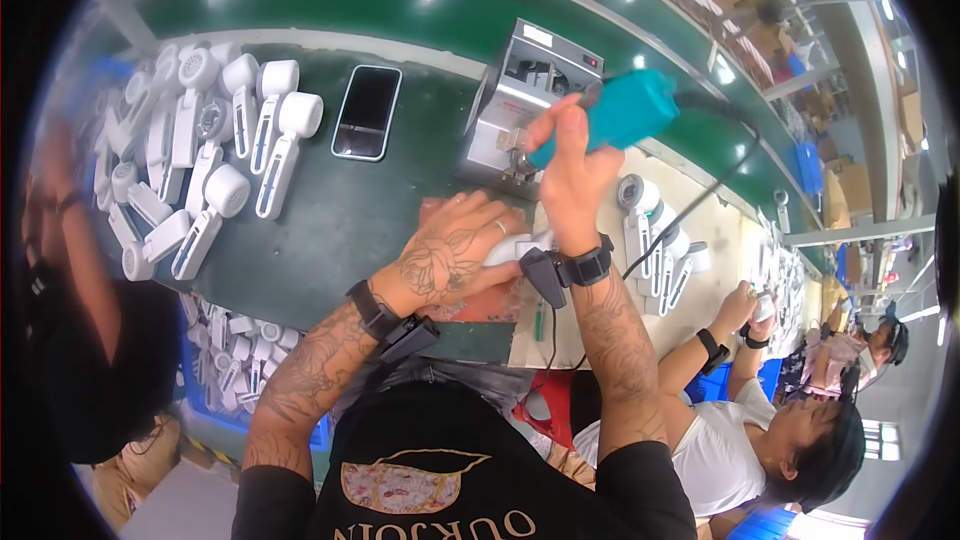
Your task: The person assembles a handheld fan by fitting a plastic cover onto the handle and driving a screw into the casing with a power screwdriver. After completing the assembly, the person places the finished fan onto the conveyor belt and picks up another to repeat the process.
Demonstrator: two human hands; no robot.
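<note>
Gripping a teal, rounded powered screwdriver (628, 112), right hand (580, 178) aims its tip at grey metal box-shaped feeder (512, 108), twelve o'clock. Left hand (447, 245), fingers curled, clasps white plastic piece (503, 251), feeder's six o'clock. Likely screw pickup; next calls for aligning tip over piece.

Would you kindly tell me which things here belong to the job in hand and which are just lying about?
In the job, it seems:
teal corded tool, in the right hand
white device, at the left hand
reddish mat
grey machine
pile of similar devices

Apparently just lying about:
phone
thin green item
</note>
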